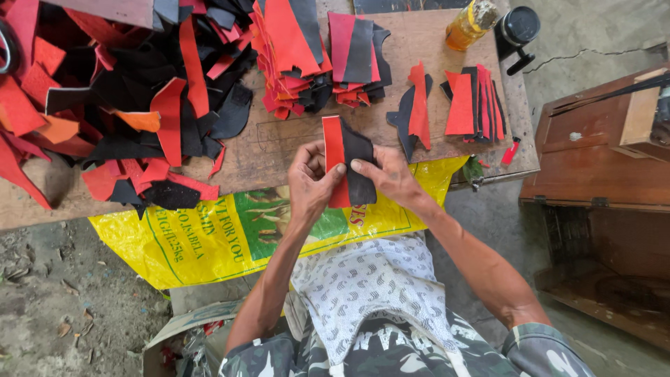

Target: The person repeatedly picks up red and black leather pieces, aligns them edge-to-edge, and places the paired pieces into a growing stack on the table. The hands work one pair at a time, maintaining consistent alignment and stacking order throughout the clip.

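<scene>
Here, left hand (312, 180) and right hand (388, 176) pinching red strip (333, 148) and black piece (359, 157) together; sorted stacks (307, 52) behind, scrap heap (125, 98) cut off left, jar (472, 24) blurry.

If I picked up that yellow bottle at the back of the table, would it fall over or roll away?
The yellow bottle looks like light plastic, so it probably lifts easily. It appears round and sits close to the wooden table's far edge, so a push might tip it and let it roll off. Its surface looks grimy, perhaps sticky or slippery; that cannot be told for sure.
</scene>
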